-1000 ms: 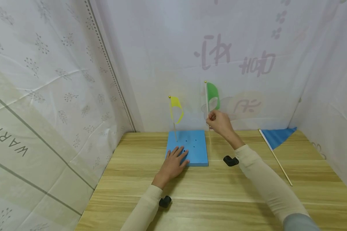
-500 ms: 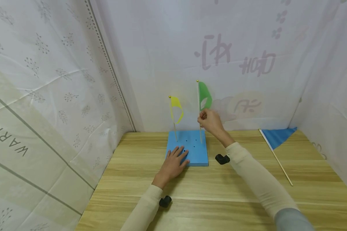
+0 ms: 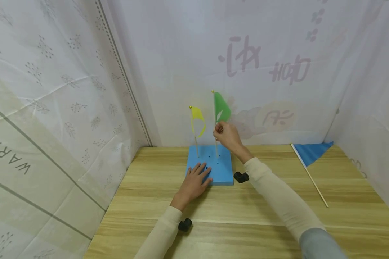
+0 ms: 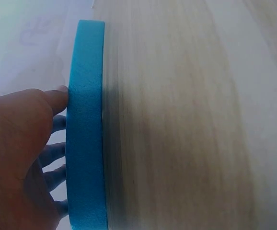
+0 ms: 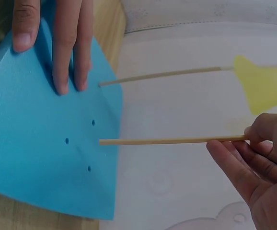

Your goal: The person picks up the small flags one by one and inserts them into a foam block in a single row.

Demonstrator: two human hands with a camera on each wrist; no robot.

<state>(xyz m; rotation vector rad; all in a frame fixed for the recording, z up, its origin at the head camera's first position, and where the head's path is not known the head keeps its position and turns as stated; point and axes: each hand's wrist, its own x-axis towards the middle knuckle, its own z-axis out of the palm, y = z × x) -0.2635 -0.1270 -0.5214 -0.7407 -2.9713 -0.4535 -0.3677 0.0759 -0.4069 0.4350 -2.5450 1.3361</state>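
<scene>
R hand (image 3: 228, 135) has moved L w/ the green flag (image 3: 222, 108): 1 s ago it hung off the board's R edge, now its lower stick end is over the board's back R part. L hand (image 3: 193, 181) hasn't budged.

Largest first: pale printed cloth (image 3: 181, 72) hangs behind & at both sides. Wood-grain table (image 3: 246, 216) runs from its back edge at the cloth toward the viewer. Blue board (image 3: 222, 172) lies flat nr the table's back edge.

Blue flag (image 3: 311, 153) lies nr the table's back R corner, stick slanting twd the front. Green flag is upright, gold knob on top — thumb & fingers of R hand pinch the stick just below the cloth part. Lower stick end is nr the holes (image 5: 67, 141); can't tell if it touches the board. Yellow flag (image 3: 197, 112) stands in the board nr its back L corner, leaning slightly, well apart from R hand.

L hand rests on the board's front L corner, fingers spread — not gripping anything; the thumb tip is at the board's front edge.

Small black pieces sit by each cuff: R one (image 3: 241, 177) just beside the board's R edge, L one (image 3: 185, 225) in front of it. Board holes are smallest, dark & round.
</scene>
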